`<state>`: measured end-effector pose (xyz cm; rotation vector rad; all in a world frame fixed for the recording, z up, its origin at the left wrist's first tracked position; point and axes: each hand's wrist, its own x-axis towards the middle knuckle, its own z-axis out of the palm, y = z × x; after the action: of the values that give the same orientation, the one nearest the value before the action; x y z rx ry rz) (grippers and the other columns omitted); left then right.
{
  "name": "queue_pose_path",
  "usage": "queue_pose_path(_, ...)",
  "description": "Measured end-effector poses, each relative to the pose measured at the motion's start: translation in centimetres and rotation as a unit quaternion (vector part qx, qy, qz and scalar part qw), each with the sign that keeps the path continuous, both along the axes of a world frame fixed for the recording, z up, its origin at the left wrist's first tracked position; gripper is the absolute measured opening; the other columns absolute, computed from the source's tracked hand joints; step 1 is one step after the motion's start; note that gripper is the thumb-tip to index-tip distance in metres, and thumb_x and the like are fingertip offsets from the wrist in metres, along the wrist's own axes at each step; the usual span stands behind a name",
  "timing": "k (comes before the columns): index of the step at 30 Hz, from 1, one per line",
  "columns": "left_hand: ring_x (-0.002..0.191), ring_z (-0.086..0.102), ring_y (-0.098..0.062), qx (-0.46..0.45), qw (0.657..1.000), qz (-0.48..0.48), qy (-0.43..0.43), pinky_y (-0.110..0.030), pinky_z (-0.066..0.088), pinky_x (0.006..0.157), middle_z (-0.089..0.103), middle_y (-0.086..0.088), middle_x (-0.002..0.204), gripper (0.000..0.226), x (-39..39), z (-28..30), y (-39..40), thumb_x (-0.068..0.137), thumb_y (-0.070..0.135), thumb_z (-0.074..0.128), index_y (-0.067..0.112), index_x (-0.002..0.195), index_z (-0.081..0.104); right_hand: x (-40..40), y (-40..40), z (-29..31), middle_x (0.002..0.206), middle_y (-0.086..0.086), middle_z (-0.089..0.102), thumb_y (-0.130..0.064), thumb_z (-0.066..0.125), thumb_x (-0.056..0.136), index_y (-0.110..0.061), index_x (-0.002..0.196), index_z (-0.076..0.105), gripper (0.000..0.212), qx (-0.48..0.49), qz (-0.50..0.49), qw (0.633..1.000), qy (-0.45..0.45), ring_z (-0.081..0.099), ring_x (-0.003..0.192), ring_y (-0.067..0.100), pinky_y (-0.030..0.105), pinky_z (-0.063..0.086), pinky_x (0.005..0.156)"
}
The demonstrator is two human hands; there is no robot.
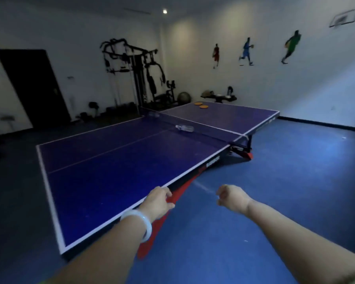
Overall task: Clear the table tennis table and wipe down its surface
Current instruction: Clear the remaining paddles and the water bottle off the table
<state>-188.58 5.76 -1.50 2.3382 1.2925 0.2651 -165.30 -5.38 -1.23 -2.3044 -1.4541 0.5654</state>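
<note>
Nothing looks cleared or wiped yet: both the left hand (159, 203) and the right hand (232, 198) are loosely curled and empty, while far beyond the fingertips a plastic bottle (184, 128) lies by the net and two orange paddles (200, 105) rest on the table tennis table (103, 181).

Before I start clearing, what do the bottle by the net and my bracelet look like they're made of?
The bottle looks like clear thin plastic: see-through, lying on its side. The bracelet looks like pale jade or glass, perhaps plastic: smooth, milky, glossy rigid ring.
</note>
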Motion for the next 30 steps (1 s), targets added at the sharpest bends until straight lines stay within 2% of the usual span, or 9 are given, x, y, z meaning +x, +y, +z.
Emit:
queue_pose_path(3,0.112,0.052,-0.018,0.003,0.999,0.045,0.009,-0.031,0.044,0.097,0.051,-0.002,0.12,0.035,-8.7,0.6,3.4,0.088,0.029,0.069,0.017,0.12,0.059,-6.8,5.6,0.8,0.106,0.001,0.062,-0.021,0.069,0.088,-0.008,0.117,0.063,0.031,0.016,0.044,0.999,0.006,0.055,0.089,0.015,0.016,0.038,0.066)
queue_pose_path(6,0.113,0.052,-0.018,0.004,0.996,0.087,0.017,-0.028,0.044,0.097,0.051,-0.003,0.123,0.038,-16.0,0.8,6.3,0.09,0.029,0.067,0.016,0.124,0.057,-12.8,10.7,1.5,0.097,0.001,0.061,-0.02,0.072,0.086,-0.008,0.116,0.063,0.033,0.034,0.095,0.995,0.009,0.055,0.087,0.014,0.019,0.042,0.072)
queue_pose_path(10,0.11,0.052,-0.016,-0.002,0.99,0.142,0.018,-0.026,0.044,0.095,0.051,-0.002,0.121,0.038,-23.0,1.0,9.1,0.09,0.03,0.068,0.017,0.125,0.057,-18.7,16.4,2.2,0.114,0.004,0.061,-0.023,0.071,0.089,-0.013,0.122,0.06,0.036,0.025,0.146,0.989,0.02,0.056,0.094,0.015,0.025,0.047,0.077)
queue_pose_path(14,0.106,0.052,-0.016,-0.002,0.986,0.166,0.011,-0.025,0.045,0.092,0.049,0.001,0.116,0.039,-26.9,0.9,12.6,0.091,0.03,0.067,0.018,0.126,0.055,-22.2,21.8,2.5,0.12,0.005,0.058,-0.025,0.068,0.092,-0.012,0.128,0.056,0.04,0.01,0.184,0.982,0.028,0.053,0.097,0.015,0.024,0.041,0.079)
queue_pose_path(19,0.098,0.052,-0.012,0.011,0.987,0.162,0.0,-0.021,0.044,0.085,0.047,0.003,0.114,0.042,-27.6,0.9,18.4,0.091,0.031,0.067,0.018,0.129,0.053,-23.7,28.7,2.7,0.133,0.008,0.054,-0.027,0.065,0.094,-0.012,0.135,0.051,0.046,0.001,0.207,0.978,0.009,0.055,0.116,0.024,0.025,0.043,0.084)
queue_pose_path(25,0.104,0.053,-0.013,0.004,0.99,0.144,0.002,-0.023,0.046,0.087,0.048,0.002,0.125,0.043,-24.9,1.1,25.1,0.091,0.033,0.067,0.022,0.13,0.052,-22.1,34.5,2.9,0.134,0.007,0.054,-0.027,0.065,0.094,-0.012,0.134,0.052,0.045,0.016,0.18,0.983,0.018,0.055,0.117,0.023,0.025,0.043,0.084)
queue_pose_path(30,0.106,0.052,-0.013,-0.012,0.995,0.095,0.009,-0.024,0.046,0.09,0.048,0.003,0.123,0.043,-19.9,0.4,29.6,0.091,0.034,0.066,0.022,0.13,0.051,-18.3,36.5,1.6,0.131,0.007,0.054,-0.026,0.067,0.093,-0.012,0.132,0.053,0.044,0.011,0.133,0.991,0.022,0.055,0.115,0.023,0.024,0.044,0.084)
